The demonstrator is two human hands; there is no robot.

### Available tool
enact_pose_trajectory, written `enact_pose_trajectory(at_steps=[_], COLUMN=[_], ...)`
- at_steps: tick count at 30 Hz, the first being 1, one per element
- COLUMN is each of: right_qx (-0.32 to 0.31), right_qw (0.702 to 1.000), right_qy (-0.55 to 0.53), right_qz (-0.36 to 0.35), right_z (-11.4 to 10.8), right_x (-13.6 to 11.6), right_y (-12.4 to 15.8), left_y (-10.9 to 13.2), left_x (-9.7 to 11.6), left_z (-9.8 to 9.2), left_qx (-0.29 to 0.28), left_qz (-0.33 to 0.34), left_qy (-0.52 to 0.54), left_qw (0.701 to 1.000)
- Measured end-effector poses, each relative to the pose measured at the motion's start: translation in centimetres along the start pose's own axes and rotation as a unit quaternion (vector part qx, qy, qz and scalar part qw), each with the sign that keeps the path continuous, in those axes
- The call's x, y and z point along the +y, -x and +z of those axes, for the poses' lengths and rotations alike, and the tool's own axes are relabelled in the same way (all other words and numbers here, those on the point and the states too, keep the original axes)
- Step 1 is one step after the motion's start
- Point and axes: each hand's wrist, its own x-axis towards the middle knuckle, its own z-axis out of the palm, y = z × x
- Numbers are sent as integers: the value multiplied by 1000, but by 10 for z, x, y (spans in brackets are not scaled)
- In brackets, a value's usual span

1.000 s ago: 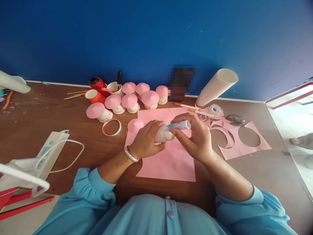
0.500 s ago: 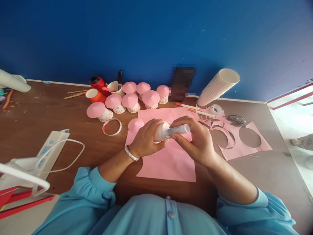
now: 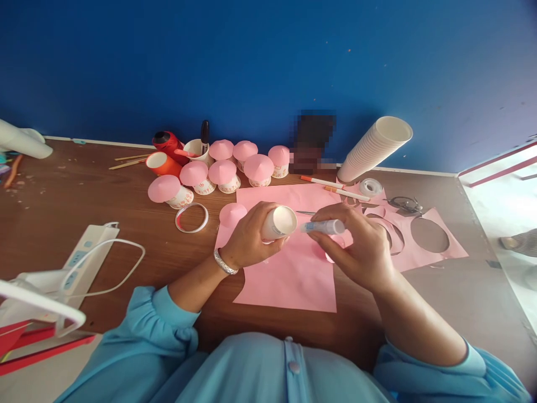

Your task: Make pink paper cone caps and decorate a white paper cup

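the left hand (image 3: 251, 235) is wrapped around a paper cup (image 3: 284, 221), its pale round end turned up. the right hand (image 3: 356, 240) pinches a glue stick (image 3: 325, 226) between thumb and fingers, just beside the cup but apart from it. both are above pink paper (image 3: 289, 282); pink-topped cups (image 3: 259, 169) stand beyond, near the blue wall (image 3: 210, 67).
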Motion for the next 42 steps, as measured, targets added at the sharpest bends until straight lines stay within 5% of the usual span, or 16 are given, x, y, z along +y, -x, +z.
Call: enact_pose_trajectory(at_steps=[5,18,27,34,42], right_qx=[75,41,101,115,73], right_qw=[988,993,982,912,777], right_qy=[-105,-110,-124,-329,-499], right_qz=[90,3,103,214,376], right_z=[2,16,25,22,42], right_x=[4,-13,16,18,24], right_y=[6,2,3,5,14], left_y=[0,0,1,6,19], left_x=[-1,4,5,-9,-22], left_z=[-2,-1,-5,-6,-11], left_qx=[3,24,21,25,-5], left_qz=[-31,-25,5,2,-181], left_qy=[47,57,101,16,-38], left_qw=[998,998,995,1000,983])
